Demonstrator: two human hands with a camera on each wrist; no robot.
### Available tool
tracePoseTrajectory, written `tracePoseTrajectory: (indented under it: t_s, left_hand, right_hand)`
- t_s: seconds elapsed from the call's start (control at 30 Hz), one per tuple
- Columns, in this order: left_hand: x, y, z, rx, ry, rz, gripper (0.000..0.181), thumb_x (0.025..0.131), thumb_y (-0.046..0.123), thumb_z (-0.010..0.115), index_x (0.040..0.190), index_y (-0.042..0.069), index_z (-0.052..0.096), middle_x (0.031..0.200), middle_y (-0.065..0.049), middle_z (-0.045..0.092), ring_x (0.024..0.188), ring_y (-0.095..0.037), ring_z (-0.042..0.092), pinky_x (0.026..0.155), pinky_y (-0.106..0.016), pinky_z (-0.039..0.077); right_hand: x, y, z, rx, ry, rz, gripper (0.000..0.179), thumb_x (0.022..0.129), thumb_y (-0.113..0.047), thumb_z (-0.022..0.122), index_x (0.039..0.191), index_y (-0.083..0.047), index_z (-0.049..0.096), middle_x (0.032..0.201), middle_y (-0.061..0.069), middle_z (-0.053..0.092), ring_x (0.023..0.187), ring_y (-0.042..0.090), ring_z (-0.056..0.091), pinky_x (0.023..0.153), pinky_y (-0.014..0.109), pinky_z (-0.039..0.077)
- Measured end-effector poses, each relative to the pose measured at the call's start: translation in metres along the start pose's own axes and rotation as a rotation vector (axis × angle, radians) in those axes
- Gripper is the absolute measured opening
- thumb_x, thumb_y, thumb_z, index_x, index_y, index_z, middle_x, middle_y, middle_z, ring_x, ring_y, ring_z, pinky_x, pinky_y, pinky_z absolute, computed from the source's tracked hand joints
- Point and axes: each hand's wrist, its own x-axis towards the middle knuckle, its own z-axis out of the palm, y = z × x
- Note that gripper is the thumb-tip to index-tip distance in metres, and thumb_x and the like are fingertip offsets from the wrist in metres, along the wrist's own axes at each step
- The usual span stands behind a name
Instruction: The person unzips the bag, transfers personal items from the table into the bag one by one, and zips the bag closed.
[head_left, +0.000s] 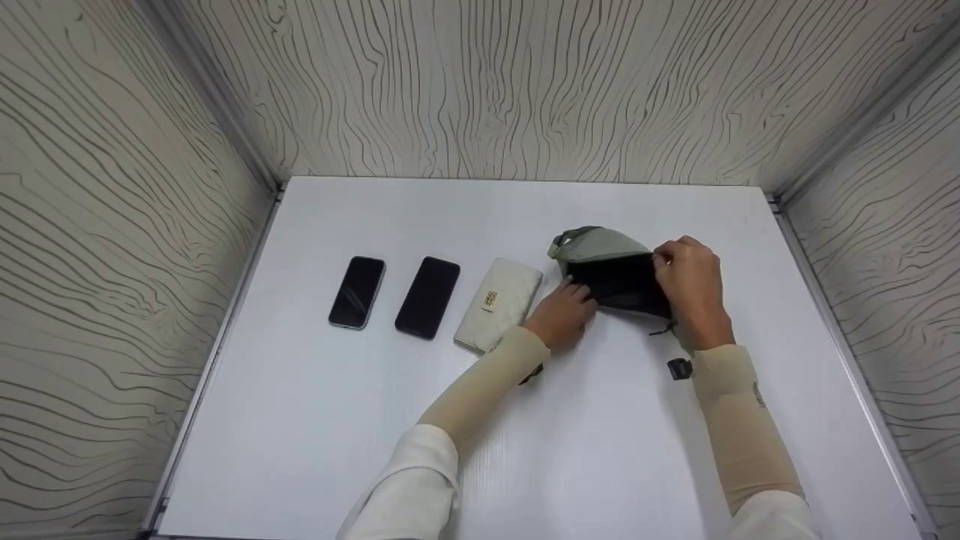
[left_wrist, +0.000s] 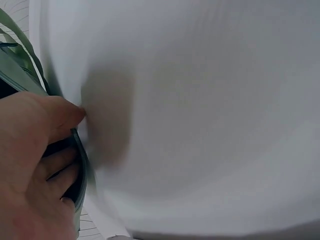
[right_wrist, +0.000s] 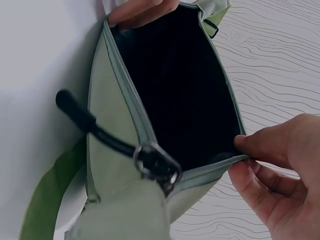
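A pale green zip bag (head_left: 609, 241) lies on the white table with its dark mouth spread wide. My left hand (head_left: 564, 311) grips the near left rim, the fingers inside the mouth and the thumb (left_wrist: 67, 114) outside. At the bag's right end, my right hand (head_left: 694, 281) pinches the zipped edge between thumb and fingers, as the right wrist view shows. A black zipper pull (right_wrist: 75, 110) hangs off the rim, and a green strap (right_wrist: 52, 187) trails below. The inside is too dark to make out any contents.
Left of the bag lies a cream quilted wallet (head_left: 506, 292) with a gold clasp, close to my left hand. Farther left are a black phone (head_left: 427, 298) and another phone (head_left: 358, 292) with a light edge. Wood-patterned panels (head_left: 480, 90) border the white table (head_left: 285, 420).
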Motion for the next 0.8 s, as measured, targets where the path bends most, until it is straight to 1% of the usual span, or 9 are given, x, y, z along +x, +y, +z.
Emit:
tracePoseTrajectory:
  t_s: [0.13, 0.2, 0.33, 0.43, 0.53, 0.63, 0.73, 0.8]
  left_hand:
    - [-0.001, 0.0, -0.003, -0.041, 0.023, 0.02, 0.027, 0.106, 0.018, 0.065, 0.133, 0.015, 0.068, 0.141, -0.004, 0.063, 0.145, -0.023, 0.053, 0.129, -0.043, 0.032]
    - [0.0, 0.0, -0.004, -0.073, 0.046, 0.032, 0.027, 0.104, 0.015, 0.066, 0.131, 0.014, 0.068, 0.14, -0.004, 0.064, 0.144, -0.023, 0.054, 0.129, -0.042, 0.034]
    - [0.001, -0.003, -0.007, -0.137, 0.112, 0.068, 0.024, 0.103, 0.011, 0.068, 0.127, 0.011, 0.07, 0.134, -0.005, 0.067, 0.135, -0.022, 0.06, 0.122, -0.034, 0.042]
    - [0.003, -0.008, -0.009, -0.164, 0.141, 0.072, 0.025, 0.104, 0.011, 0.066, 0.128, 0.011, 0.071, 0.132, -0.004, 0.067, 0.128, -0.021, 0.062, 0.115, -0.03, 0.047]
    - [0.004, -0.015, -0.012, -0.178, 0.144, 0.033, 0.028, 0.104, 0.013, 0.066, 0.132, 0.013, 0.07, 0.135, -0.003, 0.066, 0.126, -0.021, 0.061, 0.108, -0.031, 0.051]
    - [0.003, -0.023, -0.016, -0.179, 0.139, -0.03, 0.028, 0.105, 0.014, 0.065, 0.133, 0.015, 0.069, 0.134, -0.003, 0.066, 0.125, -0.021, 0.061, 0.103, -0.034, 0.054]
    - [0.0, -0.033, -0.017, -0.17, 0.129, -0.093, 0.029, 0.107, 0.016, 0.063, 0.135, 0.015, 0.067, 0.135, -0.003, 0.066, 0.126, -0.021, 0.061, 0.102, -0.035, 0.054]
    - [-0.002, -0.038, -0.018, -0.168, 0.115, -0.135, 0.031, 0.108, 0.018, 0.062, 0.138, 0.016, 0.066, 0.136, -0.003, 0.065, 0.128, -0.021, 0.06, 0.103, -0.036, 0.054]
  right_hand:
    - [-0.002, 0.0, 0.001, -0.001, -0.01, 0.017, 0.01, 0.093, 0.004, 0.071, 0.091, 0.009, 0.079, 0.086, 0.026, 0.072, 0.081, 0.045, 0.071, 0.075, 0.056, 0.057]
    - [-0.003, 0.0, 0.001, -0.004, -0.015, 0.028, 0.01, 0.093, 0.003, 0.071, 0.092, 0.009, 0.079, 0.086, 0.026, 0.072, 0.082, 0.045, 0.071, 0.075, 0.057, 0.057]
    - [-0.004, 0.0, 0.001, -0.014, -0.032, 0.06, 0.012, 0.094, 0.003, 0.069, 0.095, 0.01, 0.079, 0.089, 0.028, 0.071, 0.085, 0.047, 0.071, 0.077, 0.058, 0.057]
    - [-0.005, 0.001, 0.0, -0.025, -0.032, 0.074, 0.012, 0.094, 0.004, 0.068, 0.096, 0.011, 0.078, 0.091, 0.029, 0.072, 0.087, 0.048, 0.071, 0.078, 0.058, 0.057]
    - [-0.005, 0.002, 0.001, -0.032, -0.022, 0.074, 0.012, 0.093, 0.004, 0.068, 0.094, 0.011, 0.078, 0.09, 0.029, 0.072, 0.086, 0.049, 0.071, 0.078, 0.059, 0.057]
    - [-0.005, 0.003, 0.001, -0.03, -0.013, 0.071, 0.012, 0.092, 0.004, 0.068, 0.093, 0.01, 0.078, 0.089, 0.029, 0.072, 0.086, 0.049, 0.071, 0.078, 0.059, 0.056]
    - [-0.005, 0.003, 0.002, -0.026, -0.012, 0.07, 0.012, 0.092, 0.004, 0.068, 0.093, 0.01, 0.078, 0.088, 0.029, 0.072, 0.085, 0.049, 0.071, 0.077, 0.059, 0.056]
    - [-0.005, 0.004, 0.003, -0.025, -0.011, 0.069, 0.012, 0.092, 0.004, 0.068, 0.093, 0.01, 0.078, 0.088, 0.029, 0.072, 0.084, 0.049, 0.071, 0.076, 0.06, 0.057]
